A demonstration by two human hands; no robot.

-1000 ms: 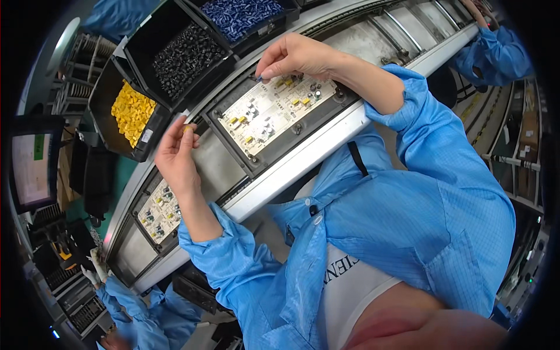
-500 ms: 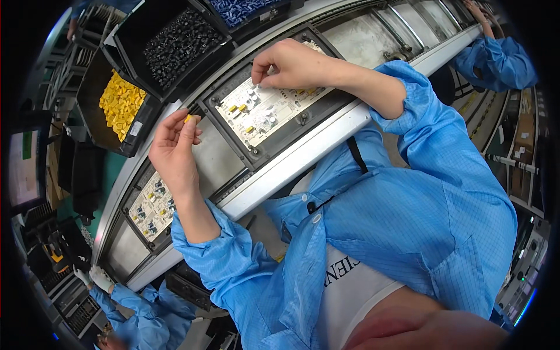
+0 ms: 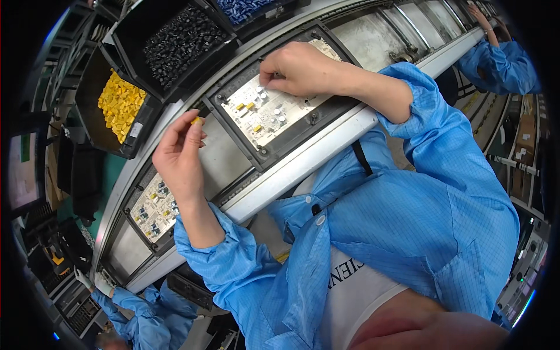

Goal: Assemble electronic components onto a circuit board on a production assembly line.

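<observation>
Between the thumb and fingertips of my left hand (image 3: 182, 154) is a small yellow box-shaped component (image 3: 197, 121). That hand is raised beside the near left corner of a black carrier frame (image 3: 256, 157). A pale circuit board (image 3: 269, 129) lies in the frame, bearing several yellow box components (image 3: 240, 107) and round silvery parts (image 3: 282, 118). My right hand (image 3: 306, 69) is bent over the upper middle of this board. Its thumb and fingers are pinched close to the surface; what they hold, if anything, is hidden.
Black bins hold yellow components (image 3: 121, 105), black parts (image 3: 181, 49) and blue parts (image 3: 245, 7) along the far side. Another populated board (image 3: 153, 213) sits lower left on the conveyor, whose metal rail (image 3: 309, 157) runs before me. Co-workers' sleeves (image 3: 154, 318) (image 3: 499, 67) show at both ends.
The carrier with its board has shifted slightly to the right along the conveyor. Both my hands have moved a little to the right too, the left still pinching the yellow component.
</observation>
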